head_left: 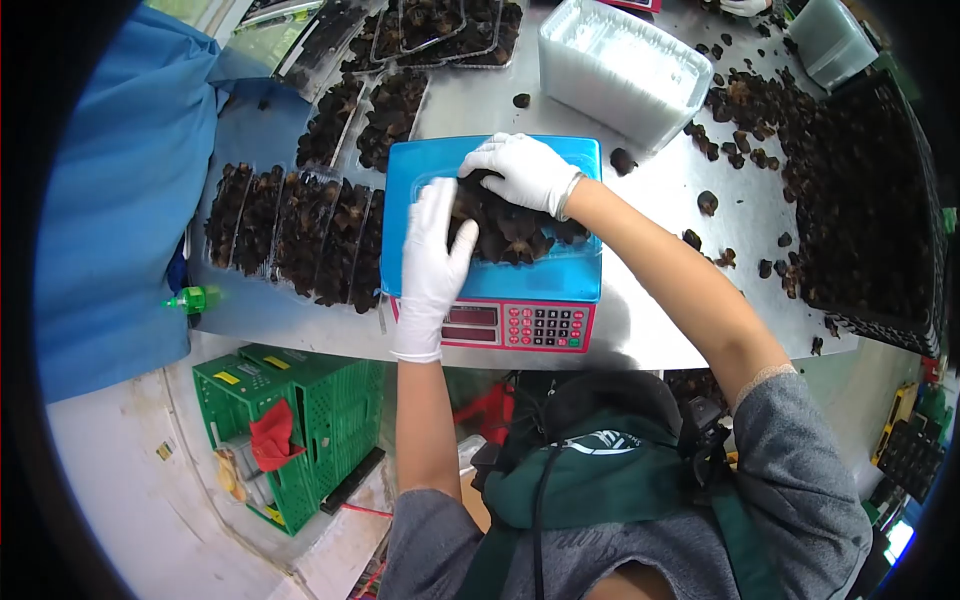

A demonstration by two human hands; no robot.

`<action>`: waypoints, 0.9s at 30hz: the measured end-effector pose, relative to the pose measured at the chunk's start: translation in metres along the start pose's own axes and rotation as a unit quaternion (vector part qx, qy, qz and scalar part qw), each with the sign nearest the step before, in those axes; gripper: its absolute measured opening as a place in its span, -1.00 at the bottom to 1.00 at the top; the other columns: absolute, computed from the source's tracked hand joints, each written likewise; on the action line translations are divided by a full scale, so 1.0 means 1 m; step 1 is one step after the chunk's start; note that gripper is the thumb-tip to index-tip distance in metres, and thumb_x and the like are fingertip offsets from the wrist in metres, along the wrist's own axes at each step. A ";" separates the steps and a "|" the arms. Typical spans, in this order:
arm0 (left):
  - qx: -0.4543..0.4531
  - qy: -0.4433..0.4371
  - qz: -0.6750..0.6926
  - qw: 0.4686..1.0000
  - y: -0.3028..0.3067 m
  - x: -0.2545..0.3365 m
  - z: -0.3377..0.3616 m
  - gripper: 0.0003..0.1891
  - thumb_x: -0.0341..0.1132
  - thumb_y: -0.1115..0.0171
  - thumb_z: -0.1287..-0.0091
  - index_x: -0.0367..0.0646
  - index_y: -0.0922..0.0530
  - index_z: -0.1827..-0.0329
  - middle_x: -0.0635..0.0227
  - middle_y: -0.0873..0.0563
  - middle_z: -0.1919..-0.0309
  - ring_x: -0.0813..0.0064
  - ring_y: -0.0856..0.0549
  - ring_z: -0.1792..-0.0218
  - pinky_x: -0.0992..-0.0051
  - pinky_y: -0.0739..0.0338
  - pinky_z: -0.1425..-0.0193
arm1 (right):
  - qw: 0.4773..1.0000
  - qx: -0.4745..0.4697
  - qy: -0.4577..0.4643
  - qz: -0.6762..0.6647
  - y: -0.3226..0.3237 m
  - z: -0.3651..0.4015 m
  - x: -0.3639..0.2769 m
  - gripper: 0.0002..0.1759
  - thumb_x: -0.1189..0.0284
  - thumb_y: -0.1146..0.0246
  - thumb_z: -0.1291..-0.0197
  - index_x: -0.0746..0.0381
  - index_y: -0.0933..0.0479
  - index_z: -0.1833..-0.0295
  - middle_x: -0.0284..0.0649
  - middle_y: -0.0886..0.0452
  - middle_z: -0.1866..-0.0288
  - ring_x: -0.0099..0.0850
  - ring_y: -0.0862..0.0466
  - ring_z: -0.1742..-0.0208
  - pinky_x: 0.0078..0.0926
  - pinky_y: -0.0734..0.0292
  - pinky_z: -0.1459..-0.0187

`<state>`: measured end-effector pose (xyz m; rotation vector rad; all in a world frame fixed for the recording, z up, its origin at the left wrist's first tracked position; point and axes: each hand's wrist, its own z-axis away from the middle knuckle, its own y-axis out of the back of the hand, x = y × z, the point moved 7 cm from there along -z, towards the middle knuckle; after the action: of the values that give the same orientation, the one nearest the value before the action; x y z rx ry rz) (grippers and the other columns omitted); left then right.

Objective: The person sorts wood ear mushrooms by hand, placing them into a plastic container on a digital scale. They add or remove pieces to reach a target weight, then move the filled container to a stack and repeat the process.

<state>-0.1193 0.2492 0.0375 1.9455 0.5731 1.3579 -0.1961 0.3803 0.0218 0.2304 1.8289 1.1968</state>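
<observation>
A clear tray of dark, ear-shaped pieces that look like black fungus point(515, 230) rests on the blue platform of a scale point(560, 280) with a red front panel. My left hand point(437, 250), in a white glove, lies along the tray's left side, its fingers stretched out and slightly blurred, the thumb apart. White-gloved too, my right hand point(525, 172) bends over the far edge of the pile, fingertips touching the pieces near the top left. Whether it pinches a piece is hidden. The scale's display is too dim to read.
Filled trays point(300, 230) stand in a row at the left, with more behind. Stacked empty clear trays point(625, 75) are beyond the scale. Loose pieces and a black crate point(870, 210) occupy the right. Green crates point(310, 430) sit below the table's edge. Another person's gloved hand point(742, 7) shows at the top.
</observation>
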 end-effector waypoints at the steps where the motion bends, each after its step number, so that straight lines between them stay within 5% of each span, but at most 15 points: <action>1: -0.007 -0.028 0.005 1.000 0.002 0.013 0.000 -0.45 -0.33 -0.17 -0.41 -0.28 -0.35 -0.45 -0.03 -0.43 -0.40 -0.01 -0.35 -0.46 0.25 -0.15 -0.55 | 0.998 0.057 0.002 -0.020 0.011 0.003 0.000 -0.60 0.53 -0.28 -0.13 0.10 -0.60 -0.12 -0.17 -0.66 -0.09 -0.16 -0.59 -0.16 -0.22 -0.42 -0.29; 4: 0.051 0.029 0.144 0.988 0.011 -0.012 0.005 -0.48 -0.43 -0.11 -0.42 -0.29 -0.35 -0.45 0.02 -0.44 -0.41 0.09 -0.37 -0.46 0.29 -0.17 -0.55 | 0.971 0.218 -0.017 -0.097 0.054 0.042 -0.004 -0.67 0.50 -0.30 -0.15 0.15 -0.63 -0.07 -0.17 -0.68 -0.03 -0.26 -0.66 -0.09 -0.38 -0.52 -0.19; 5: 0.085 0.088 0.273 0.954 0.013 -0.026 0.009 -0.51 -0.50 -0.05 -0.43 -0.29 -0.37 -0.44 0.11 -0.45 -0.41 0.22 -0.41 -0.44 0.35 -0.20 -0.53 | 0.953 0.244 -0.071 -0.167 0.066 0.064 0.000 -0.70 0.49 -0.24 -0.19 0.19 -0.61 -0.06 -0.15 -0.69 0.03 -0.21 -0.66 -0.07 -0.35 -0.49 -0.20; 6: 0.112 0.127 0.328 0.929 0.022 -0.030 0.011 -0.55 -0.48 -0.03 -0.47 -0.30 -0.39 -0.42 0.14 -0.47 -0.39 0.30 -0.44 -0.41 0.37 -0.22 -0.52 | 0.929 0.229 -0.173 -0.236 0.076 0.089 0.004 -0.67 0.45 -0.21 -0.26 0.17 -0.60 -0.14 -0.18 -0.69 -0.01 -0.38 -0.66 -0.08 -0.44 -0.47 -0.22; 8: 0.109 0.138 0.328 0.928 0.035 -0.044 0.014 -0.57 -0.44 -0.01 -0.50 -0.32 -0.40 -0.40 0.13 -0.50 -0.36 0.31 -0.47 -0.39 0.36 -0.23 -0.52 | 0.891 0.305 -0.228 -0.249 0.078 0.152 0.039 -0.67 0.51 -0.22 -0.29 0.25 -0.58 -0.16 -0.31 -0.68 0.02 -0.52 -0.62 0.01 -0.53 -0.51 -0.09; 11: 0.123 0.143 0.340 0.921 0.047 -0.054 0.020 -0.58 -0.38 -0.08 -0.50 -0.31 -0.43 -0.38 0.13 -0.56 -0.30 0.33 -0.51 -0.34 0.37 -0.28 -0.49 | 0.815 0.392 -0.388 -0.179 0.063 0.259 0.098 -0.66 0.50 -0.23 -0.24 0.21 -0.62 -0.14 -0.21 -0.67 0.06 -0.44 -0.64 0.07 -0.47 -0.54 -0.06; 12: 0.128 0.147 0.331 0.923 0.050 -0.055 0.024 -0.58 -0.38 -0.10 -0.49 -0.31 -0.44 -0.38 0.14 -0.56 -0.29 0.34 -0.52 -0.34 0.38 -0.29 -0.48 | 0.855 0.361 -0.367 -0.060 0.058 0.289 0.121 -0.65 0.50 -0.25 -0.23 0.22 -0.61 -0.15 -0.16 -0.68 0.03 -0.35 -0.66 0.02 -0.43 -0.54 -0.08; 14: 0.135 0.143 0.312 0.929 0.057 -0.060 0.031 -0.58 -0.38 -0.13 -0.48 -0.30 -0.46 -0.36 0.18 -0.58 -0.29 0.34 -0.52 -0.33 0.35 -0.30 -0.48 | 0.848 0.314 -0.427 -0.024 0.044 0.331 0.143 -0.63 0.53 -0.26 -0.22 0.22 -0.60 -0.16 -0.14 -0.68 0.00 -0.27 -0.66 -0.03 -0.39 -0.53 -0.10; 20: 0.192 0.157 0.260 0.933 0.081 -0.076 0.068 -0.60 -0.35 -0.08 -0.49 -0.27 -0.48 -0.35 0.18 -0.57 -0.31 0.34 -0.53 -0.32 0.33 -0.34 -0.46 | 0.884 0.322 -0.340 -0.023 0.059 0.293 0.095 -0.64 0.53 -0.24 -0.22 0.19 -0.61 -0.15 -0.11 -0.66 -0.07 -0.20 -0.62 -0.11 -0.32 -0.44 -0.23; 21: 0.198 0.167 0.255 0.932 0.084 -0.080 0.074 -0.61 -0.35 -0.08 -0.50 -0.27 -0.48 -0.34 0.18 -0.57 -0.31 0.35 -0.54 -0.31 0.34 -0.35 -0.46 | 0.901 0.304 -0.310 0.008 0.057 0.275 0.081 -0.65 0.55 -0.22 -0.24 0.19 -0.60 -0.15 -0.16 -0.64 -0.11 -0.30 -0.64 -0.06 -0.39 -0.53 -0.11; 23: 0.206 0.184 0.248 0.928 0.086 -0.084 0.083 -0.61 -0.36 -0.07 -0.50 -0.28 -0.49 -0.34 0.17 -0.56 -0.31 0.35 -0.55 -0.30 0.34 -0.36 -0.45 | 0.878 0.297 -0.309 -0.215 0.048 0.228 0.039 -0.64 0.60 -0.18 -0.28 0.19 -0.58 -0.18 -0.28 -0.64 -0.14 -0.59 -0.64 0.04 -0.65 -0.59 0.15; 24: 0.214 0.194 0.252 0.923 0.085 -0.083 0.088 -0.61 -0.36 -0.06 -0.50 -0.28 -0.48 -0.34 0.17 -0.57 -0.30 0.35 -0.55 -0.30 0.34 -0.37 -0.44 | 0.882 0.242 -0.305 -0.264 0.040 0.207 0.025 -0.60 0.62 -0.20 -0.24 0.19 -0.57 -0.20 -0.24 -0.65 -0.13 -0.48 -0.65 0.01 -0.53 -0.60 0.01; 25: 0.222 0.204 0.255 0.919 0.084 -0.082 0.091 -0.61 -0.35 -0.06 -0.51 -0.29 -0.48 -0.34 0.17 -0.57 -0.30 0.36 -0.56 -0.29 0.35 -0.38 -0.43 | 0.952 0.248 -0.136 -0.115 0.056 0.176 -0.013 -0.56 0.63 -0.23 -0.18 0.18 -0.57 -0.20 -0.19 -0.65 -0.15 -0.36 -0.66 0.00 -0.40 -0.57 -0.10; 27: 0.229 0.212 0.267 0.912 0.080 -0.081 0.096 -0.61 -0.35 -0.06 -0.51 -0.30 -0.48 -0.34 0.17 -0.57 -0.29 0.36 -0.58 -0.26 0.37 -0.41 -0.40 | 0.969 0.236 -0.029 -0.064 0.052 0.137 -0.038 -0.52 0.64 -0.24 -0.04 0.15 -0.59 -0.14 -0.17 -0.64 -0.07 -0.22 -0.59 -0.08 -0.28 -0.48 -0.16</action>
<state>-0.0605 0.1131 0.0247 2.2945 0.6279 2.1868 -0.0854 0.4717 0.0697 0.4022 2.0225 0.6451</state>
